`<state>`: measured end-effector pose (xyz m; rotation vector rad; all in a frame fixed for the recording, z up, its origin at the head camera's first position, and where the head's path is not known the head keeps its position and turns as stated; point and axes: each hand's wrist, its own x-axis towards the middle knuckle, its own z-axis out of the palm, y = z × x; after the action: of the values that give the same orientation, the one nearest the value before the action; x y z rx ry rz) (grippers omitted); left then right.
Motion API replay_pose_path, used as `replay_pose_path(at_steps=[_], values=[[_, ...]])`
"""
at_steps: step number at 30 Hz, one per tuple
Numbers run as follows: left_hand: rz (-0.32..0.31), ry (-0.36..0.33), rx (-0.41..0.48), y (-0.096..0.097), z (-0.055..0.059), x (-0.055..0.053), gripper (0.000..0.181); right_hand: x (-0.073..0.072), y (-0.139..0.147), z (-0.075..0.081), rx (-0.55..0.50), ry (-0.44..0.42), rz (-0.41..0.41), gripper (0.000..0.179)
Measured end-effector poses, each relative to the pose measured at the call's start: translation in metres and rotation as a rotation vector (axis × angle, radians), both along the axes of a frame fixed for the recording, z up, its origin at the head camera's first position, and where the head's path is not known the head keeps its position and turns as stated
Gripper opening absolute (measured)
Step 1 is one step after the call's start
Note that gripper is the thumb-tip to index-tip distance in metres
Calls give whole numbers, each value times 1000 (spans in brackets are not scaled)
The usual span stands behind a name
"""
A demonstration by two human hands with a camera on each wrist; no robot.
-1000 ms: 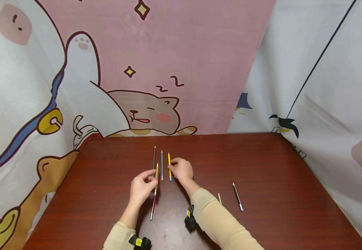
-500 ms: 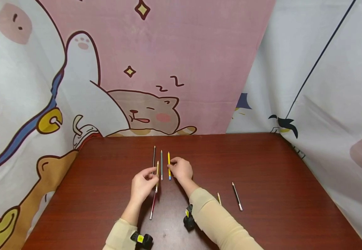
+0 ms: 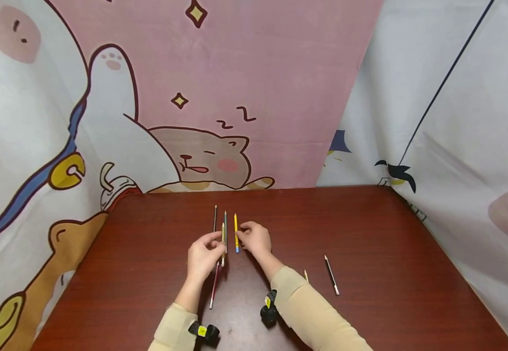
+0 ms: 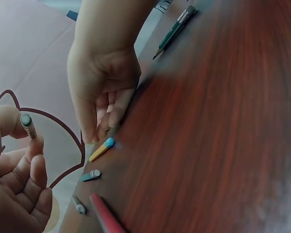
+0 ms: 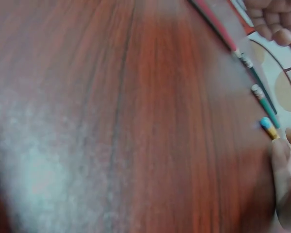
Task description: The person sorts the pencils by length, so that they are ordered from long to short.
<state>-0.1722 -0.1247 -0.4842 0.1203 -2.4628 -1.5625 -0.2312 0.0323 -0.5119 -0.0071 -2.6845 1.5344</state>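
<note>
My left hand (image 3: 203, 256) pinches a gold-coloured pencil (image 3: 223, 229) between thumb and fingers, its tip pointing away. In the left wrist view the blunt end of this pencil (image 4: 27, 124) faces the camera, above the table. My right hand (image 3: 256, 239) pinches a yellow pencil (image 3: 236, 222) with a blue end, which lies on the table. Left of that lies a teal pencil (image 3: 225, 216), then a black pencil (image 3: 215, 214) partly covered by my left hand. A red pencil (image 3: 213, 290) lies nearer, its far end by the left fingers.
To the right, a black pencil (image 3: 331, 275) with a white end lies on the brown table (image 3: 390, 243). Beside my right sleeve shows the tip of another pencil (image 3: 305, 275), the rest hidden. Printed cloth (image 3: 280, 97) hangs along the table's back and sides.
My left hand has moved slightly right and away with the gold-coloured pencil, which now overlaps the teal one in the head view. The right hand stays at the yellow pencil.
</note>
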Motion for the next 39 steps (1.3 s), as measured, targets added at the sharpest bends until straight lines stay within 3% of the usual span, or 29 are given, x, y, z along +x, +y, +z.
replay_pose_path(at_steps=[9,17,22,28,39], values=[[-8,35,-37,11,6,-11,31,9,28,11,-218,-13,22,31],[-14,57,-195,18,11,-28,32,19,58,24,-324,-16,33,32],[-33,108,-260,24,11,-36,32,27,76,27,-399,-10,41,32],[-40,112,-296,33,10,-40,32,38,98,30,-423,-26,33,34],[1,155,-425,51,-1,-49,29,54,128,27,-370,-49,30,35]])
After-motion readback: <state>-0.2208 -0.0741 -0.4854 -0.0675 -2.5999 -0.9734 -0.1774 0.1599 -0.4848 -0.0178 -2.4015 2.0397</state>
